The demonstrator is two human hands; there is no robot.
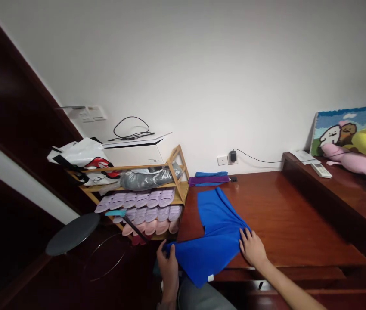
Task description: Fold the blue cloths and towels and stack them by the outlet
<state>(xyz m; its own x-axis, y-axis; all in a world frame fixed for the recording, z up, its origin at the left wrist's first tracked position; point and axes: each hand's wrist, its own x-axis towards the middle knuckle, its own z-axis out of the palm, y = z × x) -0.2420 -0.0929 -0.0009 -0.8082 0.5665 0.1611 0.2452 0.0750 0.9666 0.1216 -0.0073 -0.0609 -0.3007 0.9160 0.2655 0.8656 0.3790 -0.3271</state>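
Note:
A bright blue cloth (212, 241) with a small white tag lies partly folded on the brown wooden desk (276, 215), its near part hanging over the front edge. My left hand (169, 267) pinches the cloth's left corner between thumb and fingers, just off the desk's left front corner. On the cloth's right side rests my right hand (253, 248), its fingers spread flat over the gathered fabric. Behind the cloth, a purple folded cloth (207, 180) lies on top of a blue folded one (213, 174) near the wall.
To the left stands a wooden rack (179, 172) with several slippers (142, 198), a white box (138, 153) and a bag (82, 155). A round stool (73, 234) is lower left. A raised shelf at right holds a remote (321, 170), a pink plush toy (354, 159) and a picture (338, 129).

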